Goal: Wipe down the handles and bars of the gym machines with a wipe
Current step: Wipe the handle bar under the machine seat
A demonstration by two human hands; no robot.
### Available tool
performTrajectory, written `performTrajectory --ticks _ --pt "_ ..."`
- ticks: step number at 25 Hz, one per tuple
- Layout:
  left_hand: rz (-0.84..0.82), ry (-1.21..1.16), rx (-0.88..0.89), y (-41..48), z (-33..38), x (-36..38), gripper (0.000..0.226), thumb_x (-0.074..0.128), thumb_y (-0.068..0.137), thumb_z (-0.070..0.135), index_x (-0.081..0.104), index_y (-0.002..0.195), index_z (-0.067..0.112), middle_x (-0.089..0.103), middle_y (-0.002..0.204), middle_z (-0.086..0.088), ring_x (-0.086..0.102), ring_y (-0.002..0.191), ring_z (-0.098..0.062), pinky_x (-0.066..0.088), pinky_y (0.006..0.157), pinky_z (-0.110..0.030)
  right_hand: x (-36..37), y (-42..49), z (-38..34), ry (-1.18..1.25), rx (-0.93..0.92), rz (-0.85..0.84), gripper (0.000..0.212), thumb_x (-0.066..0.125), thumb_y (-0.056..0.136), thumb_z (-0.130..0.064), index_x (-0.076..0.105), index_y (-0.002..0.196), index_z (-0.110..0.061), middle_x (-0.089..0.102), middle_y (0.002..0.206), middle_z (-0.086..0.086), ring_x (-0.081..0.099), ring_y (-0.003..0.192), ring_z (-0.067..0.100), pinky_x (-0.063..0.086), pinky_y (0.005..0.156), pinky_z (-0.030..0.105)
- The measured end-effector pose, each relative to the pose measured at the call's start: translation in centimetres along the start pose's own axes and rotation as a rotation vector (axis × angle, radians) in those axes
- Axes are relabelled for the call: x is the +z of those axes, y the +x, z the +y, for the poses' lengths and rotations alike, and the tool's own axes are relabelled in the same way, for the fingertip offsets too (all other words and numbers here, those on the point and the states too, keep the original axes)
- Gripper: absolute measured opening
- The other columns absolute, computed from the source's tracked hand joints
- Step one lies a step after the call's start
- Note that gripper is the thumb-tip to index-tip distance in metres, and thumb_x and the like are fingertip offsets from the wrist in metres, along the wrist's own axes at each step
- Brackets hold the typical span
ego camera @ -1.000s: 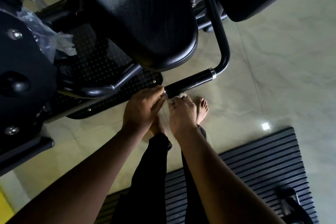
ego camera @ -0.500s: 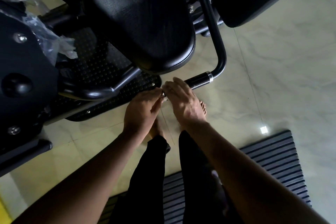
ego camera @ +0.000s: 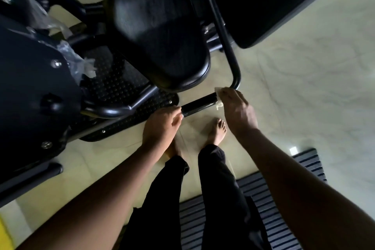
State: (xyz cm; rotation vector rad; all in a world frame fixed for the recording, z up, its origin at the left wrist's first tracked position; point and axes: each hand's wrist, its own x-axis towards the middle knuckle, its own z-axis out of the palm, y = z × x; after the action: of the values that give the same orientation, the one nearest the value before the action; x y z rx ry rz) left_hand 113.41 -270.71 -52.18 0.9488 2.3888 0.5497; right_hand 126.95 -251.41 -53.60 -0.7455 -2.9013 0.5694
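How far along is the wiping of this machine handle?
Done is hard to judge; the glossy grip shows no clear trace. In hand: the right hand presses the wipe at the grip's inner end, by the bend of the bar, while the left hand holds the free end. Left: likely the bar above.

This is a gym. A machine with a black padded vinyl seat [ego camera: 158, 32], a bent black steel tube bar [ego camera: 222, 34] ending in a glossy black handle grip [ego camera: 198, 103], and a studded black rubber footplate [ego camera: 113, 85] stands on a pale glossy tiled floor [ego camera: 304, 87]. A ribbed dark rubber mat [ego camera: 308, 160] lies near it.
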Motion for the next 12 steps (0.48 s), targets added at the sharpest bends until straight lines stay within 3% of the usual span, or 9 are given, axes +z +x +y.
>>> performTrajectory --ticks 3,8,10,12 --pt "-0.118 0.005 -0.101 0.0 3.9 -3.3 0.035 0.058 0.095 0.029 0.063 0.128 0.019 0.07 0.118 -0.002 0.065 0.108 -0.016 0.05 0.091 -0.029 -3.9 -0.4 -1.0 0.239 0.363 -0.021 0.032 0.057 0.088 -0.002 0.074 0.11 -0.017 0.07 0.1 0.01 0.067 0.087 0.029 0.052 0.071 0.031" --pt "-0.169 0.034 0.01 0.6 12.3 -9.4 0.036 0.057 0.094 0.031 0.063 0.126 0.018 0.068 0.121 -0.003 0.062 0.113 -0.019 0.049 0.092 -0.032 -14.9 0.2 -2.2 0.497 0.717 -0.086 0.026 0.057 0.086 -0.007 0.079 0.094 -0.018 0.076 0.096 0.0 0.068 0.088 0.014 0.048 0.072 0.013" --pt "-0.199 0.045 0.055 1.6 16.4 -11.0 0.036 0.059 0.093 0.031 0.064 0.125 0.017 0.068 0.121 -0.004 0.061 0.115 -0.022 0.048 0.091 -0.031 -19.3 1.0 -1.6 0.513 0.738 -0.038 0.019 0.061 0.086 -0.012 0.078 0.091 -0.013 0.076 0.092 0.003 0.068 0.089 0.019 0.05 0.074 0.023" --pt "-0.24 0.081 0.094 3.2 21.4 -12.3 0.035 0.058 0.091 0.031 0.065 0.123 0.02 0.069 0.119 -0.003 0.062 0.114 -0.023 0.049 0.089 -0.031 -24.2 2.1 0.6 0.453 0.636 0.008 0.016 0.063 0.083 -0.01 0.077 0.088 -0.01 0.075 0.094 0.009 0.068 0.092 0.025 0.05 0.078 0.028"
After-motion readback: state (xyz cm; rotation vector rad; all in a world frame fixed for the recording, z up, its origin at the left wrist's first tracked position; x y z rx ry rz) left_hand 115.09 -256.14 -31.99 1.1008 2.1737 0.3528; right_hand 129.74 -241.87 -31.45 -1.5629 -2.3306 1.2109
